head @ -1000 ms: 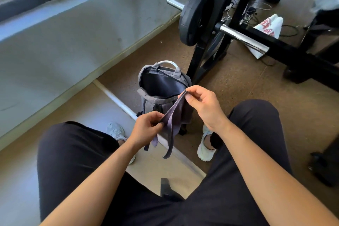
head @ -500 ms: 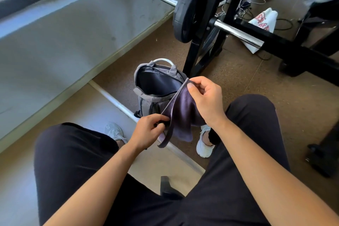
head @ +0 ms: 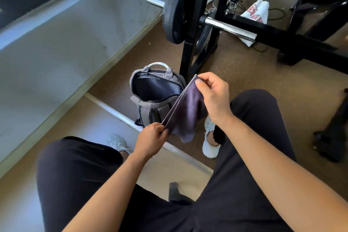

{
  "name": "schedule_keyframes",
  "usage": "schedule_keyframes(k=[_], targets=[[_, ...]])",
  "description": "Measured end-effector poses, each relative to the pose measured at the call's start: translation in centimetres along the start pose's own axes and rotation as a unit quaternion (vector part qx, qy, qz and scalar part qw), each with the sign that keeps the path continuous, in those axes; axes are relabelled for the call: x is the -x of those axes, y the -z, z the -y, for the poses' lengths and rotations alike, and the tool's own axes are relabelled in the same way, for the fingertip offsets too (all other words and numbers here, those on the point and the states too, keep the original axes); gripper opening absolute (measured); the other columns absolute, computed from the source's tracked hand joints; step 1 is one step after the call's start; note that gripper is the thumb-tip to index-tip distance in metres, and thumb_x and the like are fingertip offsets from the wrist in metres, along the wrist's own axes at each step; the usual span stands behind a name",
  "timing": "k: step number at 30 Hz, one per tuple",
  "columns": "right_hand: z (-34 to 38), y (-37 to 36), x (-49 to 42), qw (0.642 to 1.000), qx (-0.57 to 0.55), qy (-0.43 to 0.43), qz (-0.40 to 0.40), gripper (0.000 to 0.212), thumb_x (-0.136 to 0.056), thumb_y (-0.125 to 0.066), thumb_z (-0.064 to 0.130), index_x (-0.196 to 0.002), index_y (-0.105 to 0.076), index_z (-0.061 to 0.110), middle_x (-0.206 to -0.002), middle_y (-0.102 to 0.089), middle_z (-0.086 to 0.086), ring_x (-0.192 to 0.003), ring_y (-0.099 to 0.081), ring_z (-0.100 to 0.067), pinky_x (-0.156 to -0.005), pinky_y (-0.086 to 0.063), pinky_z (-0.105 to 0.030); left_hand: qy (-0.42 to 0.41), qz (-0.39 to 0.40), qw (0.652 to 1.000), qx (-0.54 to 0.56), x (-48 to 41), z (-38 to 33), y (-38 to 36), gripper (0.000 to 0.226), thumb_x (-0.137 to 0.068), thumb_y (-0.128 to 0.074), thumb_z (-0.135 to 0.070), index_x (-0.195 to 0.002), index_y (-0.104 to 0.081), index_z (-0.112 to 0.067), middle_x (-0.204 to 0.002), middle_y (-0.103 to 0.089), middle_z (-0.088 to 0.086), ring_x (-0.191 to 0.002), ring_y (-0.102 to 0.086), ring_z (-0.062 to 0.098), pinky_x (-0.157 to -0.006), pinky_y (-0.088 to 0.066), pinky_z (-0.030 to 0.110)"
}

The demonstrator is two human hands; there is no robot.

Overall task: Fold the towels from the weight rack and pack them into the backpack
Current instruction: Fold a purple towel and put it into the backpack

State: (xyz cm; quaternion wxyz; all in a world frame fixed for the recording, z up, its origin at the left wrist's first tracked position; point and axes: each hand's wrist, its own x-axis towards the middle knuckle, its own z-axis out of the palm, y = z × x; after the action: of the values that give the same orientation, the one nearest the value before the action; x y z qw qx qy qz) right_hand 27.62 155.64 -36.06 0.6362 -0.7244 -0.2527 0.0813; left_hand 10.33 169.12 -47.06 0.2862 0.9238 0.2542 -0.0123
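Dark purple towel (head: 185, 113) hanging doubled between both hands in front of the open grey backpack (head: 154, 96), right hand (head: 212, 96) pinching its upper corner, left hand (head: 150, 138) pinching its lower corner, forearms reaching out over black-trousered knees, weight rack (head: 197, 30) standing behind.

A: The towel (head: 185, 111) in the grip, is it cloth?
B: Yes, soft matt cloth, a little fluffy. Just behind the grip the backpack (head: 150, 108) is grey woven fabric. Farther beyond, the bar (head: 229, 29) is glossy polished metal, and the weight plate (head: 175, 11) is matt black.
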Motion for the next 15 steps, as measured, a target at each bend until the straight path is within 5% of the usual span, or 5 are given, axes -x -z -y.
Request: schedule_keyframes(k=[7, 15], targets=[[-0.8, 0.5, -0.8, 0.999, 0.008, -0.001, -0.039, 0.012, -0.095, -0.059, 0.008, -0.09, -0.068, 0.015, -0.081, -0.069, 0.001, -0.079, -0.063, -0.008, -0.073, -0.052, -0.025, 0.049, -0.024, 0.998, 0.033, 0.0, 0.4, -0.1, 0.039, -0.097, -0.061, -0.026, -0.066, -0.055, -0.004, -0.056, -0.055, 0.011, -0.061, -0.053, 0.035, -0.059, -0.046, 0.041], [-3.7, 2.1, -2.6, 0.989, 0.09, -0.077, -0.086, 0.014, -0.1, -0.055, 0.016, -0.105, -0.067, 0.011, -0.095, -0.068, 0.001, -0.092, -0.064, -0.01, -0.08, -0.05, -0.02, 0.096, -0.075, 0.992, 0.045, 0.0, 2.2, 2.0, 0.027, -0.094, -0.07, -0.034, -0.076, -0.077, -0.015, -0.061, -0.067, 0.001, -0.06, -0.059, 0.02, -0.058, -0.044, 0.033]])
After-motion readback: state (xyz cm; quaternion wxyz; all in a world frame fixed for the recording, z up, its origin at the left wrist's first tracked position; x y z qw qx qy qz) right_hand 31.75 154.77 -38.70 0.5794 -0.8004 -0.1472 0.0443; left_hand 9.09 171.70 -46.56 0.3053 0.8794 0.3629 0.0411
